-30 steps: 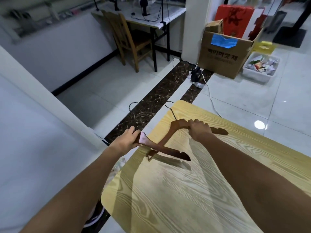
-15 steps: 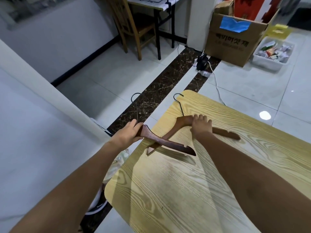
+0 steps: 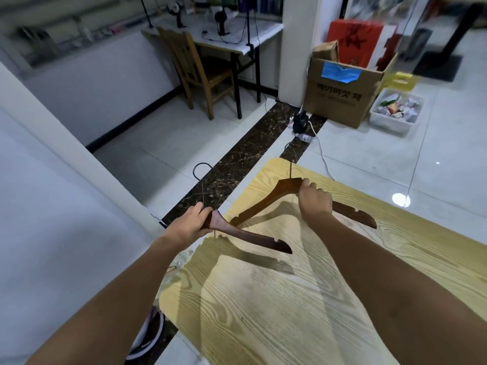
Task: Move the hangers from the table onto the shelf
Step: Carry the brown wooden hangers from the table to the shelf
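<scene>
Hangers are each gripped near the neck for balance: dark hanger [image 3: 245, 234] clenched in left hand [image 3: 191, 223], lighter hanger [image 3: 266, 204] pinched by right hand [image 3: 315, 201], both clear of the table [image 3: 276, 312].

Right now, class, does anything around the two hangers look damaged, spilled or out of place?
Nothing stands out. Each hand grips one intact wooden hanger: left hand holds the darker hanger, right hand the lighter hanger, above the table.

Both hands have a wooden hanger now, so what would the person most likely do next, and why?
Probably carry both away toward the shelf, which is not in view. The left hand and right hand each grip a hanger, both seemingly raised over the table, judging by their shadows.
</scene>
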`<state>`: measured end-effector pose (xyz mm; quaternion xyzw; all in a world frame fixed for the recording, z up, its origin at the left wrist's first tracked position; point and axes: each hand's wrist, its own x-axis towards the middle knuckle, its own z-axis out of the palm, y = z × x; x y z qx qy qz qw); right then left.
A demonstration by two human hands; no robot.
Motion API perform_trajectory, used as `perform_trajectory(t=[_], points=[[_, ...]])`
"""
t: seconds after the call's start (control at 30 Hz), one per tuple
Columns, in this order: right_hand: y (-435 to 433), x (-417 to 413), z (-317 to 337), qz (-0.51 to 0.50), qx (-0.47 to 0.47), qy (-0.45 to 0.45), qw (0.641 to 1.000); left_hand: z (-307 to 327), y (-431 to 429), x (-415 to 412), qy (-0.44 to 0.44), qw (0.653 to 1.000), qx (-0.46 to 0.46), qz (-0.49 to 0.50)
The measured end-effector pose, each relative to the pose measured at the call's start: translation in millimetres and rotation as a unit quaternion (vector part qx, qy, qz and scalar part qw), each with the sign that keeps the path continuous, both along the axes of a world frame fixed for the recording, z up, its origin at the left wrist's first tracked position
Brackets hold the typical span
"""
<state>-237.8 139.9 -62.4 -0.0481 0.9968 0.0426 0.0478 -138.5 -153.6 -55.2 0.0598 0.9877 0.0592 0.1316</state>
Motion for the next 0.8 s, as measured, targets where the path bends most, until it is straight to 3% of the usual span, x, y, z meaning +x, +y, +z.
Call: perform_trajectory(t=[0.23, 0.57, 0.8], points=[[27, 30, 71, -0.027, -0.071, 0.063, 0.995, 59, 14, 62, 0.027, 0.998, -0.023, 0.057], [-23, 126, 166, 0.148, -0.196, 0.142, 0.959, 134, 29, 195, 0.085, 0.978, -0.054, 0.183], [-82, 204, 203, 0.220, -0.266, 0.106, 0.932, 157, 23, 305, 0.096, 0.954, -0.076, 0.274]])
